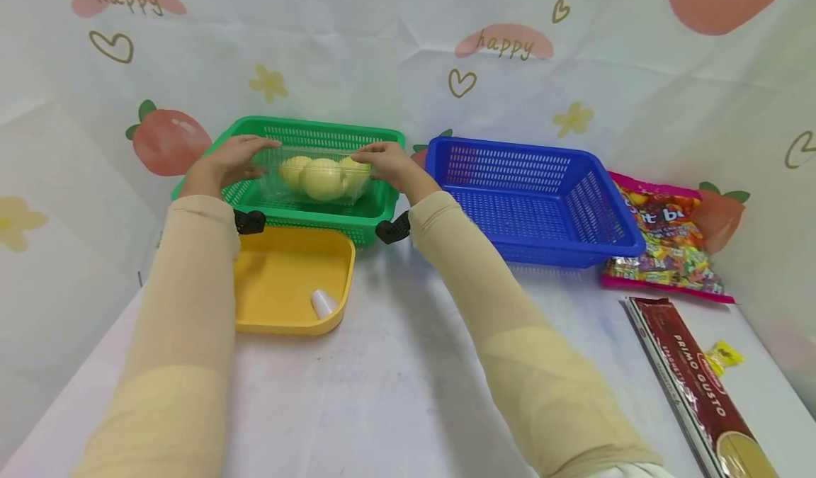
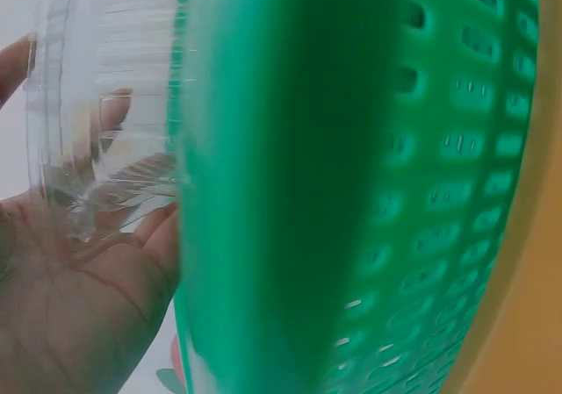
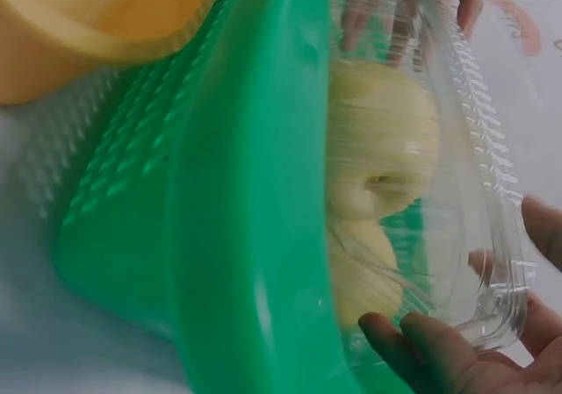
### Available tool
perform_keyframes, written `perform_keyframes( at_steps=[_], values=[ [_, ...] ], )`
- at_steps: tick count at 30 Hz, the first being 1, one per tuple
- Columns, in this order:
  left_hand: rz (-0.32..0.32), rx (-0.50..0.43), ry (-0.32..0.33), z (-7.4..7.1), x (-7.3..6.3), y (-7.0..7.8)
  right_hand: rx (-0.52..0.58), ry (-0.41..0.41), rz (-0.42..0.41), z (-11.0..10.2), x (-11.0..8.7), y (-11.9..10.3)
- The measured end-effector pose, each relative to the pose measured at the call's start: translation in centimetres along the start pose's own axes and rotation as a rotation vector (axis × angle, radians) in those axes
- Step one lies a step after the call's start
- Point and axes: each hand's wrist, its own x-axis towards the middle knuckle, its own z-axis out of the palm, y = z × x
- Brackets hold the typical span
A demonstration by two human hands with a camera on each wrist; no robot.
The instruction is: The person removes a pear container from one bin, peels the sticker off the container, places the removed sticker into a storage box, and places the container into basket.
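Observation:
A clear plastic box (image 1: 273, 180) is held at the green basket (image 1: 299, 212), partly below its rim. Several pale yellow-green round fruits (image 1: 323, 179) show through the plastic; whether all sit inside the box I cannot tell. The left hand (image 1: 234, 161) grips the box's left end. In the left wrist view, fingers bend around the clear end, above the basket's wall. At the opposite end, the right hand (image 1: 394, 166) holds the box, thumb and fingers on either side of its corner in the right wrist view. The box's underside is hidden.
In front of the green basket stands a yellow tray (image 1: 280, 280) with a small white cup-like piece (image 1: 324, 304). Rightward are a blue basket (image 1: 510, 209), a candy bag (image 1: 669, 237), a spaghetti pack (image 1: 695, 379) and a small yellow wrapped piece (image 1: 723, 356). A printed cloth hangs behind.

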Motion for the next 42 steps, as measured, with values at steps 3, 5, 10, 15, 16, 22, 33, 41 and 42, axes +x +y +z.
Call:
perform_keyframes(
  at_steps=[3,5,10,15,16,22,33,41,42],
  values=[
    [-0.001,0.045,-0.054,-0.1,-0.1,-0.2,-0.003,0.029,0.006,0.2,0.0,0.1],
    [0.002,0.065,-0.082,-0.2,-0.1,-0.4,0.001,0.049,0.016,0.4,-0.1,0.2],
    [0.009,0.077,-0.084,-0.4,0.1,-1.0,-0.021,0.04,0.034,0.7,-0.3,0.3],
    [0.0,0.123,-0.088,-0.2,-0.2,-0.8,-0.095,-0.009,0.072,0.9,-0.6,0.0],
    [-0.002,0.138,-0.094,-0.1,-0.3,-0.7,-0.115,-0.021,0.082,1.0,-0.7,-0.1],
    [0.001,0.176,-0.104,0.2,-0.4,-0.9,-0.244,-0.072,0.102,1.5,-0.8,0.0],
    [0.007,0.194,-0.112,0.4,-0.4,-1.3,-0.347,-0.074,0.105,1.8,-0.9,0.2],
    [0.013,0.263,-0.09,0.5,-0.1,-1.9,-0.372,-0.091,0.103,2.1,-0.9,0.5],
    [0.02,0.276,-0.081,0.5,-0.1,-2.0,-0.373,-0.093,0.098,2.2,-0.8,0.5]
  ],
)
